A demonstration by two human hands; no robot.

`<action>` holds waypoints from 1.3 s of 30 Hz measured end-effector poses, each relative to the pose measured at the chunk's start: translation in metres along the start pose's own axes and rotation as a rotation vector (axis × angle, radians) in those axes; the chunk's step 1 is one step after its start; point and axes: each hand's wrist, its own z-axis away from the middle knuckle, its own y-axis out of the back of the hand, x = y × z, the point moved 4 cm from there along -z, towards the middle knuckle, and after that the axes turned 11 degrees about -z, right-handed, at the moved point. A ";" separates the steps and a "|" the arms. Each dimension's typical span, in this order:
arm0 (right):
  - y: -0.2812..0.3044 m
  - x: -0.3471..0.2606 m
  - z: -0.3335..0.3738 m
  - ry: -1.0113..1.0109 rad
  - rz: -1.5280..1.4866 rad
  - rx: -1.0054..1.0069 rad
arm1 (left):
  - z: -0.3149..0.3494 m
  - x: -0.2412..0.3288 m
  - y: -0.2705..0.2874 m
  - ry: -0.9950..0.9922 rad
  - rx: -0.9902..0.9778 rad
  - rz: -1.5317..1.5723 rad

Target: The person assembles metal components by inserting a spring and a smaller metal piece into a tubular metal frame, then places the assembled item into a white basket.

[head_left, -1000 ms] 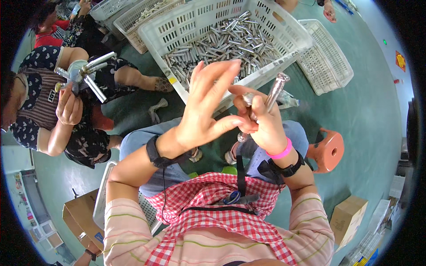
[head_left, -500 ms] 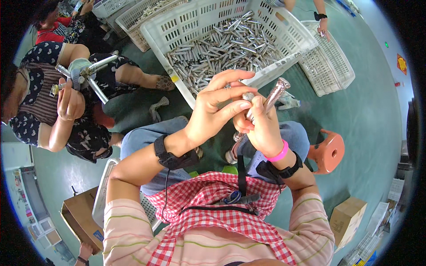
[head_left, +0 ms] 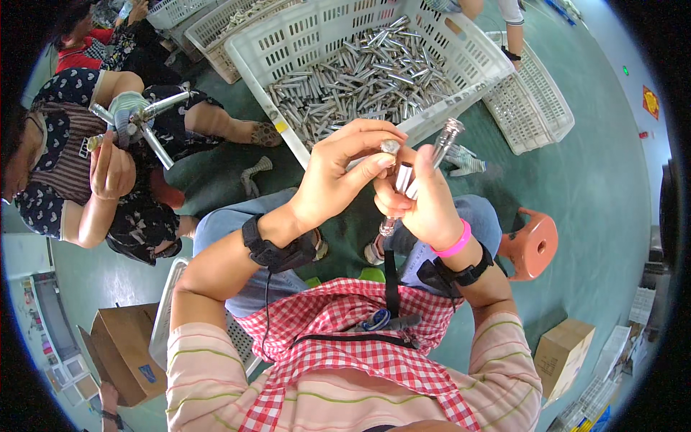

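Note:
Between the thumb and fingers of my left hand is a small round metal piece, its flat face toward me. My right hand, just right of it, is closed around shiny metal tubes. One tube's ribbed end fitting sticks up past the thumb, and another ribbed end shows below the fingers. My fingers hide how these parts join. Both hands are in front of a large white slotted crate holding a heap of short metal tubes.
At the left a seated co-worker holds a metal tube frame. Another person's arm reaches over a white crate at the far right. An orange stool and a cardboard box stand right; an open cardboard box lies lower left.
The small metal piece in my left hand has shifted slightly left and tilted. In my right hand, the tubes have turned, exposing an open tube end. The co-worker's arm at upper right has moved lower.

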 end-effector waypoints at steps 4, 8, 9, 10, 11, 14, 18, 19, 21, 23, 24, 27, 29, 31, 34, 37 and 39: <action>0.013 0.002 -0.001 -0.028 0.048 0.027 | 0.000 -0.004 -0.002 -0.005 -0.030 -0.021; 0.014 0.003 0.000 -0.029 -0.044 0.090 | 0.000 -0.004 -0.003 -0.012 -0.034 -0.041; 0.013 0.002 0.000 -0.029 -0.045 0.090 | 0.000 -0.004 -0.003 0.019 0.003 0.048; 0.013 0.002 0.000 -0.043 -0.066 0.087 | 0.000 -0.003 -0.003 0.052 0.040 0.138; 0.011 0.001 0.001 -0.057 -0.086 0.085 | -0.002 0.001 -0.005 0.053 0.039 0.138; 0.000 -0.004 0.000 -0.092 -0.115 0.147 | -0.002 0.000 -0.003 0.190 0.162 0.388; 0.016 0.002 0.000 -0.162 -0.138 0.015 | -0.002 -0.004 0.000 0.000 -0.016 0.179; 0.016 0.005 0.001 -0.173 -0.168 -0.050 | -0.002 -0.005 0.000 0.002 -0.029 0.165; 0.012 0.006 0.001 -0.185 -0.197 -0.114 | -0.001 -0.004 -0.001 0.029 -0.015 0.191; 0.007 0.005 0.001 -0.222 -0.183 -0.048 | -0.001 0.000 -0.001 0.055 0.003 0.214; 0.005 0.004 0.001 -0.224 -0.182 -0.049 | -0.002 0.002 0.001 0.105 0.032 0.210; 0.002 -0.003 0.000 -0.192 0.258 -0.021 | 0.000 0.001 0.005 0.169 0.104 0.257; 0.003 -0.002 0.001 -0.168 0.298 -0.011 | 0.001 0.001 0.004 0.171 0.123 0.301; 0.004 -0.001 0.001 -0.148 0.291 -0.024 | 0.001 -0.003 0.006 0.121 0.116 0.221; 0.001 0.004 0.003 -0.250 -0.001 -0.011 | 0.006 0.003 -0.005 0.118 0.113 0.275; 0.006 0.001 0.000 -0.227 -0.024 0.032 | 0.003 0.005 -0.005 -0.012 0.032 0.075; 0.015 0.001 0.000 -0.240 -0.053 0.010 | 0.003 0.001 -0.006 0.209 0.014 0.342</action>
